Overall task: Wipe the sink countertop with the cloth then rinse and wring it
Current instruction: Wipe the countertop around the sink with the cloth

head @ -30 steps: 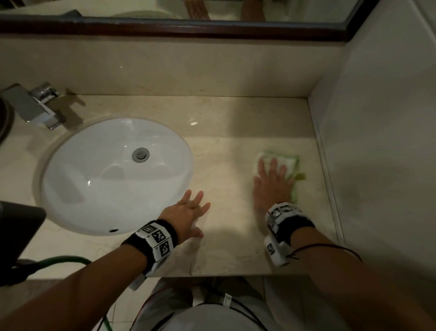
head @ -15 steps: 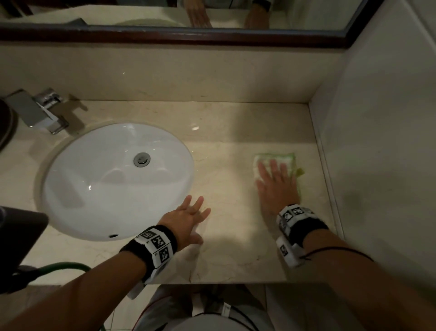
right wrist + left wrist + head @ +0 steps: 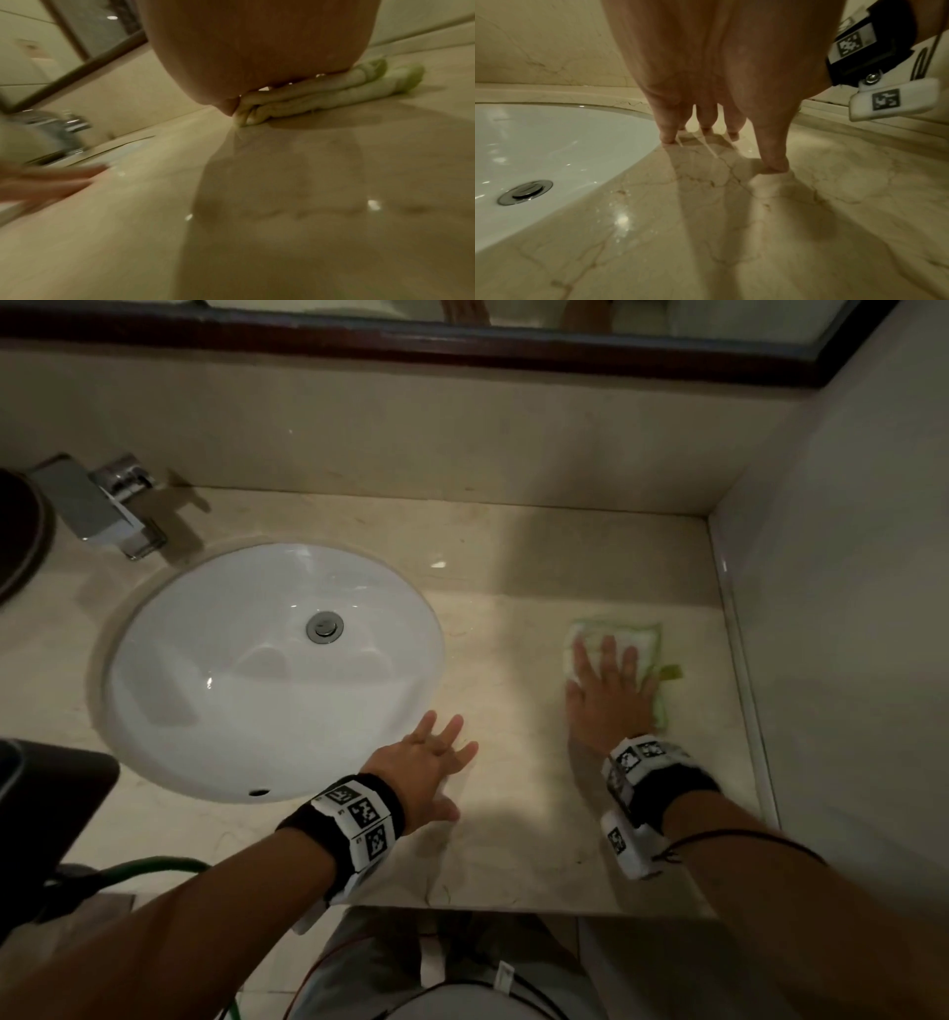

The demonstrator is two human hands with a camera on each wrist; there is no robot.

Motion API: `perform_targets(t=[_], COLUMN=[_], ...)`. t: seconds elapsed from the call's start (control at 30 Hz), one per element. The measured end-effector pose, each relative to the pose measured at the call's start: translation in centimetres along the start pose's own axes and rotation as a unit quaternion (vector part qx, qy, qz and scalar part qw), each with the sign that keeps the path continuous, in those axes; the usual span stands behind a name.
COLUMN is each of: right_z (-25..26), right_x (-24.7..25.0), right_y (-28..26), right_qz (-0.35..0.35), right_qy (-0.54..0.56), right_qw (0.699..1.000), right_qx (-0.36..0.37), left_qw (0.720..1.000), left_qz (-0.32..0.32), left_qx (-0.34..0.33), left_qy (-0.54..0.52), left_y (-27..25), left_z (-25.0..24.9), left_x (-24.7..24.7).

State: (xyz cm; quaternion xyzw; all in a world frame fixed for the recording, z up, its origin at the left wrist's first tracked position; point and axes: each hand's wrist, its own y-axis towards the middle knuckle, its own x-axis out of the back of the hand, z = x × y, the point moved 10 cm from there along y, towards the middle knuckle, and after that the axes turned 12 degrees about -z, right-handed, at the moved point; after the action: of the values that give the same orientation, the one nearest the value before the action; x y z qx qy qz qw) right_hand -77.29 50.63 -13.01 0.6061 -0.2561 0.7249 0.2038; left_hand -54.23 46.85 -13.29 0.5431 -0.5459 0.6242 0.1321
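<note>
Head view shows step 1, the wiping, in hand: the right hand (image 3: 608, 695) lies flat on the folded green-edged cloth (image 3: 647, 642), fingers (image 3: 609, 654) straight and slightly apart, pressing it onto the counter (image 3: 513, 855) at about 3 o'clock from the sink (image 3: 205, 711), near the side wall (image 3: 847, 660). Right wrist view confirms the palm bearing down on the doubled cloth (image 3: 334, 93).

The left hand (image 3: 426, 773) holds nothing; its fingers (image 3: 666, 132) are straight and spread, tips touching the counter at the basin's 4 o'clock rim, likely as a brace.

Rinsing and wringing look not yet begun. Next, I judge, the cloth needs steady flat pressure and sweeps toward 9 o'clock over the unwiped stone, then a carry to the faucet (image 3: 110, 510) at the sink's 11 o'clock.
</note>
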Motion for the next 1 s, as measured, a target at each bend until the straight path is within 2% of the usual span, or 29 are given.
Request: perform_targets(t=[0.13, 0.23, 0.4, 0.57, 0.7, 0.77, 0.9, 1.0], right_z=[7.2, 8.0, 7.1, 5.5, 6.6, 7.8, 11.5, 12.4], right_x=[-1.7, -2.4, -1.7, -1.1, -1.1, -1.2, -2.0, -2.9], right_y=[-4.5, -6.0, -3.8, 2.8, 3.4, 1.8, -4.3, -6.7], right_qz=[0.017, 0.029, 0.049, 0.062, 0.068, 0.08, 0.084, 0.1], right_qy=[-0.018, -0.028, -0.015, -0.025, -0.031, -0.047, -0.063, -0.074], right_qw=[0.987, 0.976, 0.971, 0.99, 0.993, 0.988, 0.96, 0.951], right_qx=[0.16, 0.216, 0.234, 0.122, 0.088, 0.121, 0.258, 0.282], left_qw=[1.0, 1.0, 0.997, 0.982, 0.969, 0.968, 0.964, 0.959], left_qz=[-0.004, -0.01, -0.061, -0.136, -0.155, -0.132, -0.124, -0.121], left_qx=[-0.002, -0.008, -0.007, 0.02, 0.109, 0.133, 0.148, 0.152], left_qy=[0.004, -0.001, -0.05, -0.132, -0.158, -0.168, -0.183, -0.208], left_y=[0.1, 0.0, -0.4, -0.9, -1.7, -1.9, -1.9, -1.9], left_z=[0.0, -0.2, 0.2, 2.0, 5.2, 6.0, 7.1, 7.8], left_x=[-0.2, -0.1, 1.2, 2.6, 2.5, 2.0, 1.4, 1.2])
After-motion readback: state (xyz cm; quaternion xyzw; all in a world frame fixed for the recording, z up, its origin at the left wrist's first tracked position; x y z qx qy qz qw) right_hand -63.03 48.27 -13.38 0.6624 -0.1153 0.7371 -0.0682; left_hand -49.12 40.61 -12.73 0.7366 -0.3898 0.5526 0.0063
